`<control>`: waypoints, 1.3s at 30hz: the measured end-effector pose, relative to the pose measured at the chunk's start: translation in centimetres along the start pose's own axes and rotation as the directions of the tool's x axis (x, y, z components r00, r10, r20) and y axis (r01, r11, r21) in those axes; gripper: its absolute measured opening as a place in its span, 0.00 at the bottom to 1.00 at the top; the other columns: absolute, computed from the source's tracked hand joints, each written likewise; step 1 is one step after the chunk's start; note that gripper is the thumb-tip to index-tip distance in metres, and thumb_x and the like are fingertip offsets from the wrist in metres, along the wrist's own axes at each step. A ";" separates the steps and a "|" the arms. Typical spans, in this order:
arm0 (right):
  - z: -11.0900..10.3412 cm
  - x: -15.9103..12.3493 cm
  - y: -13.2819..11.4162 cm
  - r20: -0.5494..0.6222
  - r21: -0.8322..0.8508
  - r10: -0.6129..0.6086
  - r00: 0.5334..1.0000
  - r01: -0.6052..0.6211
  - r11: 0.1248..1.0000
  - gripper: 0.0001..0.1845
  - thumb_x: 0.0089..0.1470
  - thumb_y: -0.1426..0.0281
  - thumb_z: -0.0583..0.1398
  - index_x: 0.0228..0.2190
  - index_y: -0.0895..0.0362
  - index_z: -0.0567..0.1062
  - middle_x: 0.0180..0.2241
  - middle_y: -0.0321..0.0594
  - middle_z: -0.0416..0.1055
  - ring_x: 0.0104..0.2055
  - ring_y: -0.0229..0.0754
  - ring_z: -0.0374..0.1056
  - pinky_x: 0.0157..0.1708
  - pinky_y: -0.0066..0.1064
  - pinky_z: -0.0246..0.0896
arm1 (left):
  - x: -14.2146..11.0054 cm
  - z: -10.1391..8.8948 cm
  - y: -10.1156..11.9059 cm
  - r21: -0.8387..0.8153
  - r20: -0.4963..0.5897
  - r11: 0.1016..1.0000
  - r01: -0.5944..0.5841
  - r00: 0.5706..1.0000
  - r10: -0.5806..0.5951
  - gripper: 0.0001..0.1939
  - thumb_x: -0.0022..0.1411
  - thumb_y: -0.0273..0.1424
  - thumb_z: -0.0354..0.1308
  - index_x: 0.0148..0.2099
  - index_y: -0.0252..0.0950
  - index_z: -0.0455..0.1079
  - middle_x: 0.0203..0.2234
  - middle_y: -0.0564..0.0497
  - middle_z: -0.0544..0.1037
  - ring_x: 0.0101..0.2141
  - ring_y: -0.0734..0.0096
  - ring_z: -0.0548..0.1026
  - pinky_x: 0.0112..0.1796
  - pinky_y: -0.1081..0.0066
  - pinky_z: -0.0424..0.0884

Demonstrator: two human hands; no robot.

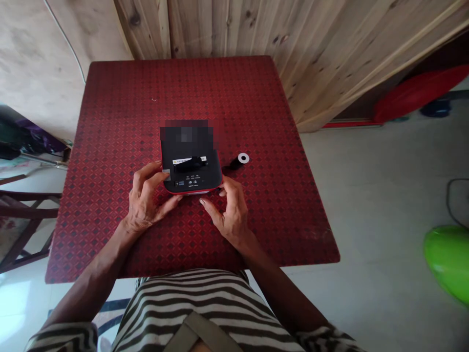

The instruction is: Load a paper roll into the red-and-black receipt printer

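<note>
A black, box-shaped device with a red rim (198,146), which looks like a small receipt printer, is on the table in front of me. Its top carries a white label strip, a dark slot and small printed symbols; the far end is blurred out. My left hand (146,195) grips its left side, fingers on the edge and thumb at the front. At the right front corner, my right hand (232,208) curls its fingers against the side, thumb by the front edge. Just right of the device lies a small dark roll with a white ring-shaped end (243,158).
The table (183,93) has a red patterned cover and stands by a wooden plank wall (227,29). A dark wooden chair (29,212) is at the left. On the floor to the right is a bright green rounded object (449,261), with a red object (421,93) farther back.
</note>
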State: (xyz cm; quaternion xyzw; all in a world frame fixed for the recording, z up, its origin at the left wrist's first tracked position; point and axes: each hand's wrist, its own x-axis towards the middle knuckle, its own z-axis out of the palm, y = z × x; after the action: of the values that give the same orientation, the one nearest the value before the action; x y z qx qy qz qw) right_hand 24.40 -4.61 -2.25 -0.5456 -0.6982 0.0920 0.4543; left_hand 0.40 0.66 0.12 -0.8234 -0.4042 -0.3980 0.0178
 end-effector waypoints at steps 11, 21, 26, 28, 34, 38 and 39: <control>-0.1 0.1 0.5 -0.033 -0.098 -0.026 0.999 0.023 0.995 0.26 0.67 0.64 0.64 0.63 0.50 0.67 0.51 0.50 0.79 0.50 0.52 0.78 0.43 0.46 0.80 | 0.2 -0.4 -0.9 -0.020 0.024 1.000 -0.020 0.999 0.020 0.33 0.63 0.46 0.71 0.64 0.45 0.66 0.56 0.44 0.76 0.54 0.56 0.80 0.53 0.56 0.82; -0.2 0.1 0.6 -0.038 -0.059 -0.027 0.999 0.025 0.998 0.24 0.67 0.66 0.64 0.62 0.49 0.69 0.51 0.49 0.81 0.49 0.52 0.79 0.43 0.46 0.79 | 0.5 -0.6 -0.9 -0.009 0.002 1.000 -0.028 1.000 0.028 0.31 0.61 0.47 0.73 0.62 0.47 0.68 0.55 0.45 0.75 0.50 0.59 0.81 0.50 0.55 0.84; -0.2 0.2 0.5 -0.068 -0.040 -0.061 0.996 0.058 0.998 0.24 0.66 0.69 0.64 0.62 0.51 0.69 0.50 0.49 0.81 0.49 0.50 0.79 0.44 0.43 0.80 | 1.1 -1.0 -0.3 -0.049 0.014 0.999 0.019 1.000 -0.018 0.28 0.60 0.46 0.74 0.59 0.47 0.70 0.59 0.45 0.71 0.55 0.58 0.78 0.48 0.57 0.84; -0.1 0.2 0.5 -0.080 -0.025 -0.070 0.994 0.068 0.997 0.25 0.66 0.70 0.65 0.62 0.52 0.69 0.50 0.49 0.80 0.50 0.49 0.78 0.45 0.42 0.80 | 1.3 -0.9 -0.1 -0.058 0.015 0.998 0.037 0.999 -0.036 0.27 0.60 0.48 0.74 0.56 0.47 0.71 0.60 0.46 0.71 0.57 0.57 0.77 0.48 0.57 0.83; 0.0 0.2 0.8 -0.084 -0.018 -0.066 0.994 0.065 0.998 0.25 0.68 0.68 0.64 0.63 0.50 0.68 0.51 0.48 0.80 0.49 0.49 0.79 0.45 0.44 0.80 | 1.7 -0.3 -0.1 -0.120 -0.031 0.992 0.047 0.998 -0.051 0.28 0.54 0.47 0.78 0.50 0.41 0.73 0.58 0.44 0.72 0.57 0.53 0.76 0.51 0.57 0.80; 0.4 0.2 0.8 -0.103 -0.011 -0.059 0.993 0.059 0.998 0.24 0.68 0.68 0.64 0.62 0.49 0.70 0.50 0.47 0.80 0.49 0.49 0.78 0.46 0.44 0.79 | 1.7 -0.1 -0.1 -0.125 -0.036 0.990 0.065 0.997 -0.070 0.27 0.53 0.47 0.78 0.47 0.40 0.73 0.57 0.43 0.73 0.57 0.54 0.75 0.52 0.56 0.80; 0.5 0.2 0.8 -0.105 -0.006 -0.056 0.993 0.056 0.998 0.24 0.67 0.69 0.64 0.62 0.50 0.70 0.50 0.47 0.80 0.49 0.50 0.78 0.46 0.44 0.79 | 1.6 0.0 -0.1 -0.126 -0.036 0.989 0.072 0.996 -0.077 0.26 0.54 0.47 0.78 0.47 0.40 0.73 0.57 0.43 0.73 0.57 0.53 0.75 0.52 0.55 0.79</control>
State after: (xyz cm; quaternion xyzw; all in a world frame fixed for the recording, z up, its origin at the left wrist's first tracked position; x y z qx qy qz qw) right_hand 24.56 -3.97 -2.96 -0.5306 -0.6886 0.0493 0.4918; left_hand 0.89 1.76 1.20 -0.7990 -0.4085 -0.4395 -0.0400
